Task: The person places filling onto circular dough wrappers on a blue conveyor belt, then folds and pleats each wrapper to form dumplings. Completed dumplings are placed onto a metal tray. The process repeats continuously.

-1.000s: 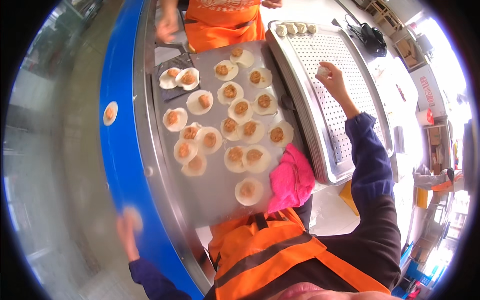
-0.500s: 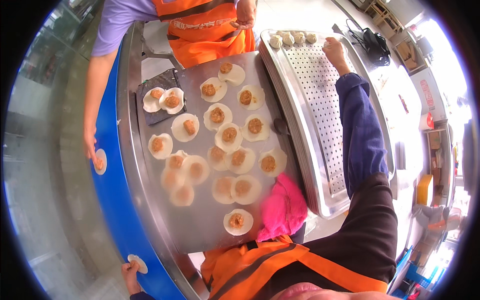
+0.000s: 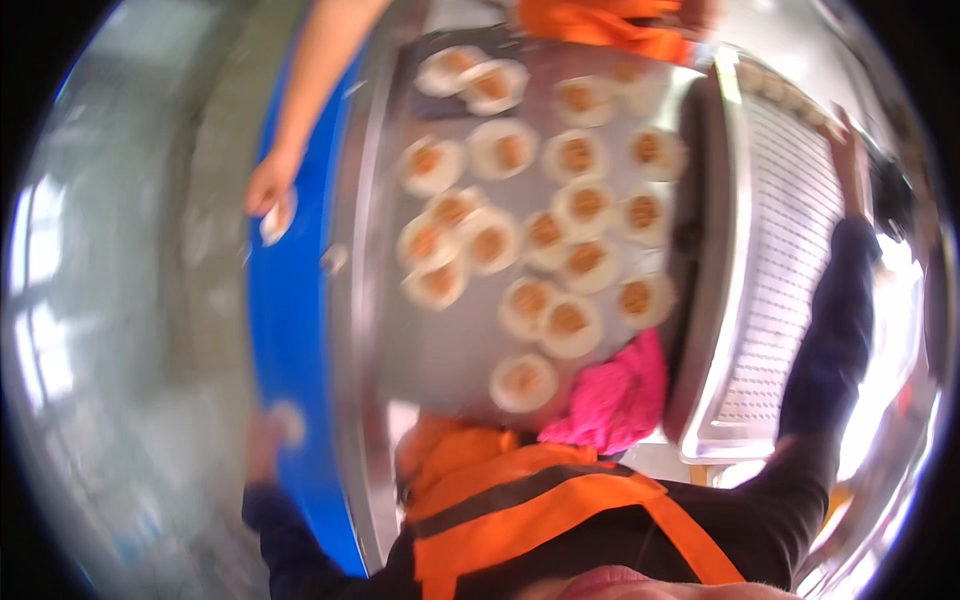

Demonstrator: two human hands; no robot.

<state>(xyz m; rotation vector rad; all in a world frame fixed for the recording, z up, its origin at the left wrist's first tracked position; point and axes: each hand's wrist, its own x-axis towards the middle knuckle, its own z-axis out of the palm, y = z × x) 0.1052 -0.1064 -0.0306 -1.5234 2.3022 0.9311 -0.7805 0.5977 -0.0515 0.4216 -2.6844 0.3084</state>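
My left hand (image 3: 264,440), smeared by motion, is at the blue conveyor belt (image 3: 305,350) at the near left, with a pale round dough wrapper (image 3: 289,424) at its fingertips. Reaching along the perforated metal tray (image 3: 775,260), my right hand (image 3: 849,160) is at the far right corner, beside a row of small pleated buns (image 3: 780,88). Its fingers are too blurred to show whether they hold anything. Between my arms, several dough wrappers with orange-brown filling (image 3: 568,318) lie on the steel table (image 3: 440,350), some overlapping.
Across the table, a co-worker's hand (image 3: 272,182) holds another wrapper (image 3: 279,217) over the belt; that person wears an orange apron (image 3: 610,28). A pink cloth (image 3: 615,395) rests at the table's near right corner. Metal trays are stacked beneath the perforated one.
The whole view has swung, placing the table farther right and higher. My right hand stays by the buns at the tray's far end. My left hand stays at the wrapper; more of its forearm shows.
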